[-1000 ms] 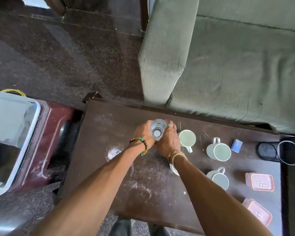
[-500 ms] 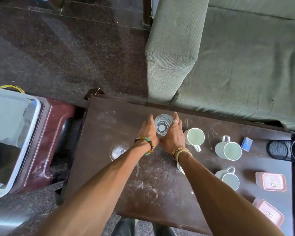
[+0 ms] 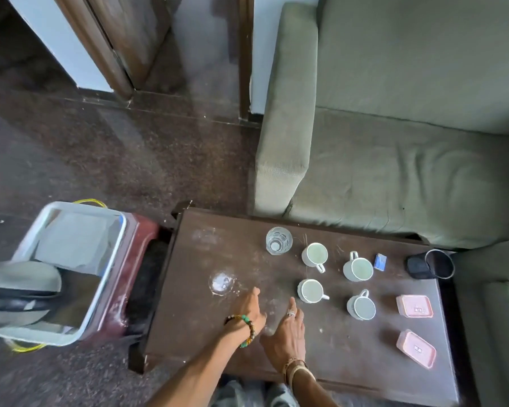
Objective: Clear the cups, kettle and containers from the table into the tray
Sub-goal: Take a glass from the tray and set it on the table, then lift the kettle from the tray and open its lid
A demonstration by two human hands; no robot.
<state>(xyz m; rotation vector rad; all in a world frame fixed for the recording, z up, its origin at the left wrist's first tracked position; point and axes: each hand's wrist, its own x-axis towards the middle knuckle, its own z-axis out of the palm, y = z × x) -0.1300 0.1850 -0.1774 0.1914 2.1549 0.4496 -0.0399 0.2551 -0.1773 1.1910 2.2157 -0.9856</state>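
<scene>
Clear glass (image 3: 279,240): upright, well beyond left hand (image 3: 249,312) and right hand (image 3: 285,330). White mugs (image 3: 358,269): four, upright, in two rows, right of right hand. Nearest mug (image 3: 310,290) sits just beyond its fingertips, handle pointing right. Pink containers (image 3: 414,306): two, lidded, flat, farther right. White tray (image 3: 112,259): well left of left hand.

The room was dim, lit by soft daylight from beyond the fingers (image 3: 255,295) — it left a pale sheen on the floor (image 3: 147,136) well ahead of them and showed every scratch on the dusty table (image 3: 194,318) under them. Left of the fingers the tray (image 3: 112,259) glared at its white rim and smeared with motion blur. The glass (image 3: 279,240) ahead of the fingertips held a small glint. Shadows were faint. Far from the fingers the door frame (image 3: 100,45) leaned and the sofa (image 3: 394,171) bowed — wide-lens bending.
</scene>
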